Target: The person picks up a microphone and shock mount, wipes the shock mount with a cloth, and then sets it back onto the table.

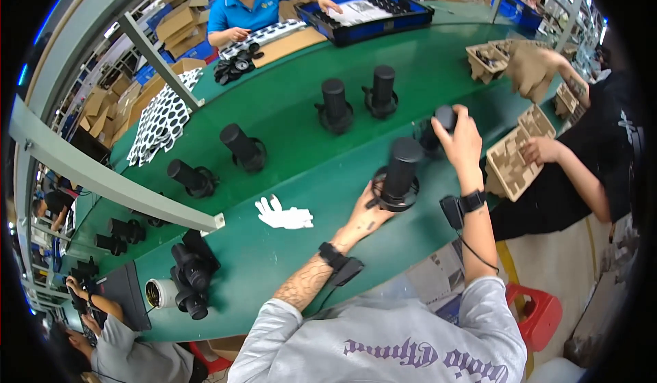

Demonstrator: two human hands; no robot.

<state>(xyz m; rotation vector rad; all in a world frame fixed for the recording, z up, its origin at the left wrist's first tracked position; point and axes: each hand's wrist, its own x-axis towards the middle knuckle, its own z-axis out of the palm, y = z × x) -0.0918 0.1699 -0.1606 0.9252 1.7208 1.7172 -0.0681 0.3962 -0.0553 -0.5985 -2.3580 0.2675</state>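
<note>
My left hand (366,213) is closed on the ring-shaped base of a black cylindrical microphone (399,171), which stands upright on the green bench. Just right of it, my right hand (462,137) grips a second black microphone (445,117) near its top; part of that one is behind the fingers and the first microphone. Farther off, two similar microphones, a farther-left one (334,102) and a farther-right one (383,90), stand on the green belt. Left of my left hand lies a white glove (284,214), flat on the bench.
More microphones (243,148) line the belt leftward. Dark microphones (194,273) lie by a white tape roll (161,293). A grey frame post (198,215) reaches over the bench. At right, a co-worker handles cardboard pulp trays (510,171). Across, another co-worker reaches into a blue-black crate (373,31).
</note>
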